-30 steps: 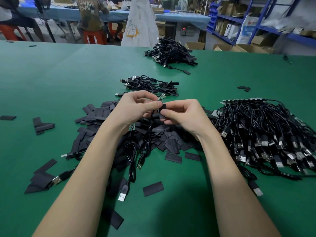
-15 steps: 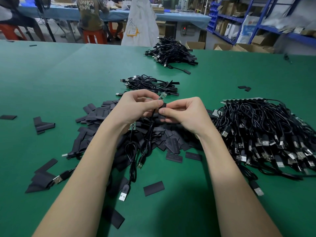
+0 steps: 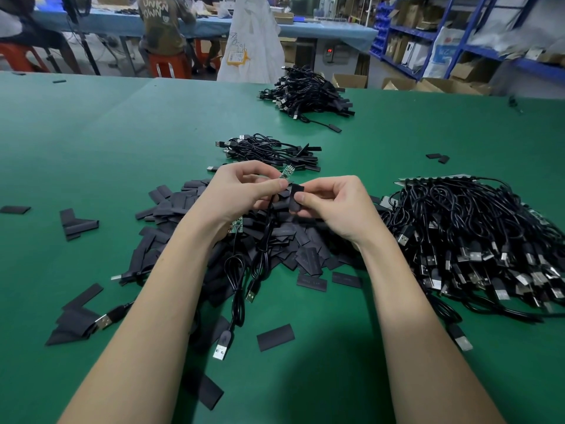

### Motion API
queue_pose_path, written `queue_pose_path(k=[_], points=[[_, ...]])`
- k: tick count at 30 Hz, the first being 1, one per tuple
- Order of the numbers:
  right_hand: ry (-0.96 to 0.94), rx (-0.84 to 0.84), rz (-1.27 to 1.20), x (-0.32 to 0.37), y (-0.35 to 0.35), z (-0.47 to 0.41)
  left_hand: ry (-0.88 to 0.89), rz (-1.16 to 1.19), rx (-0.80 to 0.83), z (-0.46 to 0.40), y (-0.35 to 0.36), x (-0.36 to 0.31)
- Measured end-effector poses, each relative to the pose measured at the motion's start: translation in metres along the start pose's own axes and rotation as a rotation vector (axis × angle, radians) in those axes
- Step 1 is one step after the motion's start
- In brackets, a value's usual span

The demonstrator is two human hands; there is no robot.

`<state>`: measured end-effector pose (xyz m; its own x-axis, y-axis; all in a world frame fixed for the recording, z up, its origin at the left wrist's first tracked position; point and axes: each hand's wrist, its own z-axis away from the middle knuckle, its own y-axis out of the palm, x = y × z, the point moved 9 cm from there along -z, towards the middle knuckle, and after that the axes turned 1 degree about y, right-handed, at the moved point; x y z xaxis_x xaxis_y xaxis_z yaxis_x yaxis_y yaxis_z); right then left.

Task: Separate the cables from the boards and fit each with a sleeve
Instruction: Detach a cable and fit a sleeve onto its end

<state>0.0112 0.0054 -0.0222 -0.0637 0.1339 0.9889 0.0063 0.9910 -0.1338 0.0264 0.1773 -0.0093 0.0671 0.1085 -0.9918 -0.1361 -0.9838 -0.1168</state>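
The left hand (image 3: 241, 194) pinches a thin black cable (image 3: 265, 234) just below its small green circuit board (image 3: 286, 172), whose free end points up and away to the right. The right hand (image 3: 333, 206) pinches a flat black heat-shrink sleeve (image 3: 296, 198) between thumb and forefinger, just beside and slightly below the board. The sleeve's long axis runs nearly upright, not yet in line with the board, so it likely needs tilting before sliding on.
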Motion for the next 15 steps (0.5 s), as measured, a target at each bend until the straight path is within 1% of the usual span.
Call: queue_pose_path(k=[6, 15], points=[[-0.006, 0.102, -0.039, 0.001, 0.012, 0.002, 0.006, 0.004, -0.003, 0.001, 0.0, 0.0], [-0.01, 0.069, -0.098, 0.003, 0.012, 0.003, 0.013, 0.011, 0.029, 0.001, 0.007, -0.002]])
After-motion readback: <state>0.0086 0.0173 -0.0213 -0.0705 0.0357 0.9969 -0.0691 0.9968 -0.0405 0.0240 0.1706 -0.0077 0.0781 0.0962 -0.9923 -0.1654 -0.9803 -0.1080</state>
